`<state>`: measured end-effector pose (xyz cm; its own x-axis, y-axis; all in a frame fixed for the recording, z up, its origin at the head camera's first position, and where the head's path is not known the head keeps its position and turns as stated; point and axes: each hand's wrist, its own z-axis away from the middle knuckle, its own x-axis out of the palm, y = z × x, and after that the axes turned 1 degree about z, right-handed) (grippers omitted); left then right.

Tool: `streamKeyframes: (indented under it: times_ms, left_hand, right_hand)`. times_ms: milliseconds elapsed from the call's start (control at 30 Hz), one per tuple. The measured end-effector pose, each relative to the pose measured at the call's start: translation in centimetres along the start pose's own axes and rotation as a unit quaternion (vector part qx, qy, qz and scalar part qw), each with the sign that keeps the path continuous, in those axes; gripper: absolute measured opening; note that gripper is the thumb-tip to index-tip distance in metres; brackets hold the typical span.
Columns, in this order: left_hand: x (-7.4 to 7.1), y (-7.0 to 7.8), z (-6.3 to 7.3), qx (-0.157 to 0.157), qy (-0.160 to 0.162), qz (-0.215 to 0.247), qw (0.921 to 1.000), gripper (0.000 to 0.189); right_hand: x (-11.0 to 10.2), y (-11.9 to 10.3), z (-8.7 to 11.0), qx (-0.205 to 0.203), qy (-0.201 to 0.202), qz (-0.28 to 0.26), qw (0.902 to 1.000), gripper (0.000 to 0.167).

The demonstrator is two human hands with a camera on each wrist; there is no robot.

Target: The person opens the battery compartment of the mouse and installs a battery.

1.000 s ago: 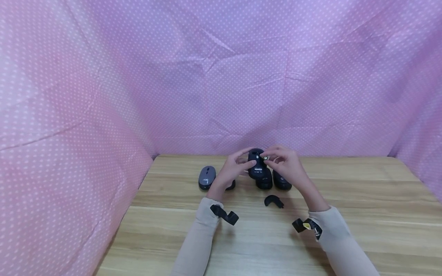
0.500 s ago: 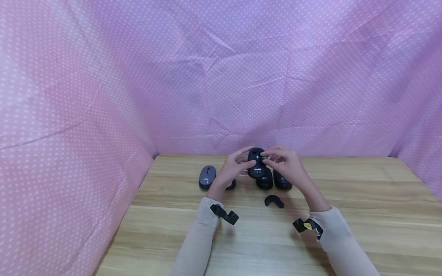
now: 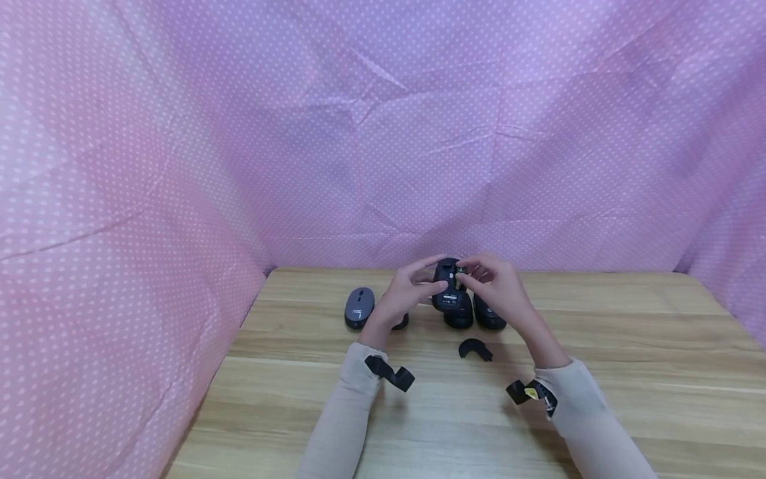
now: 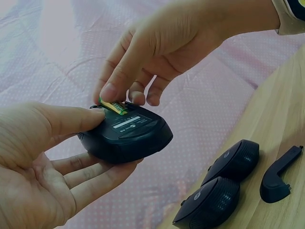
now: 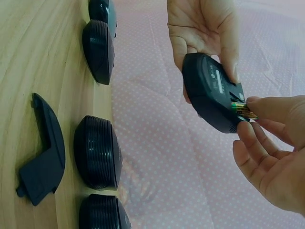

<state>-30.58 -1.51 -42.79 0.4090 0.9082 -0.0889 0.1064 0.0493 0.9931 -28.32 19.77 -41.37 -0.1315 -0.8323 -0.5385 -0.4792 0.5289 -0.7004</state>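
My left hand holds a black computer mouse above the table, its labelled underside turned up. The thumb presses on that underside while the fingers support the shell from below. With thumb and index finger, my right hand pinches a green and gold battery, which lies partly in the mouse's opened slot. In the left wrist view, one end of the battery shows past the right thumb. A curved black battery cover rests on the table, in front of the other mice.
Two black mice stand on the wooden table beneath and beside my hands. Farther left are a grey-topped mouse and a dark one half hidden by the left wrist. A pink dotted cloth hangs behind the table.
The battery has swung from pointing its end at the head camera to lying along the mouse's slot. Mouse and right fingers have shifted slightly right.
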Motion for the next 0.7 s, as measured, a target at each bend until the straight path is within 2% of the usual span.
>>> streamKeyframes:
  times_ms: [167, 300, 400, 533, 633, 700]
  left_hand:
    - [0.03, 0.06, -0.03, 0.004, -0.004, 0.001, 1.0, 0.051]
    - [0.07, 0.13, 0.0, 0.009, -0.007, 0.007, 0.9999, 0.051]
    - [0.15, 0.13, -0.04, 0.012, -0.012, 0.012, 0.9998, 0.052]
    - [0.25, -0.04, -0.15, 0.015, -0.015, 0.016, 0.9996, 0.052]
    - [0.34, -0.14, -0.13, 0.015, -0.014, 0.016, 0.9997, 0.052]
    - [0.39, -0.16, -0.06, 0.013, -0.013, 0.012, 0.9998, 0.052]
  right_hand:
    - [0.06, 0.18, -0.11, 0.01, 0.02, -0.019, 0.9996, 0.017]
    - [0.0, 0.42, -0.15, 0.042, 0.011, -0.064, 0.997, 0.021]
    - [-0.09, 0.62, -0.18, 0.086, -0.02, -0.119, 0.989, 0.033]
    - [-0.29, 0.74, -0.16, 0.139, -0.087, -0.168, 0.9721, 0.05]
    - [-0.4, 0.85, -0.17, 0.159, -0.119, -0.185, 0.9625, 0.054]
    - [-0.43, 0.94, -0.18, 0.167, -0.124, -0.192, 0.9592, 0.054]
